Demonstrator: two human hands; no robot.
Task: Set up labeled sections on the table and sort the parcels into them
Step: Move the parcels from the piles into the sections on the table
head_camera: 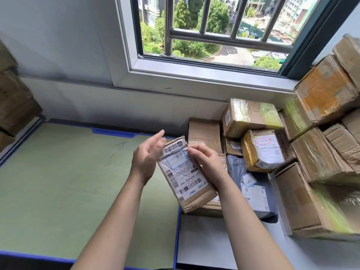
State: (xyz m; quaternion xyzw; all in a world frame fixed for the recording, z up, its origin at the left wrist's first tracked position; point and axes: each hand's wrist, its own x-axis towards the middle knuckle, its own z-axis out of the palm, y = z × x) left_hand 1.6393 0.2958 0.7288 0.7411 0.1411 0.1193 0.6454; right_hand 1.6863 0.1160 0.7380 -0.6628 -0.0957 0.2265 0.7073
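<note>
A flat brown parcel (186, 177) with a white shipping label and barcodes is held up in the middle of the view. My right hand (206, 162) grips its right edge, fingers pinching near the top of the label. My left hand (147, 154) is at the parcel's left edge with fingers spread and lifted; whether it touches the parcel is unclear. A pile of cardboard parcels (261, 151) and a grey mailer bag (253, 191) lies to the right. A green mat with a blue border (78, 182) covers the table on the left.
Large cardboard boxes (323, 152) are stacked high at the right, up against the window sill (194, 78). More brown boxes (13, 106) stand at the far left. The grey table surface (214, 240) shows in front of the pile.
</note>
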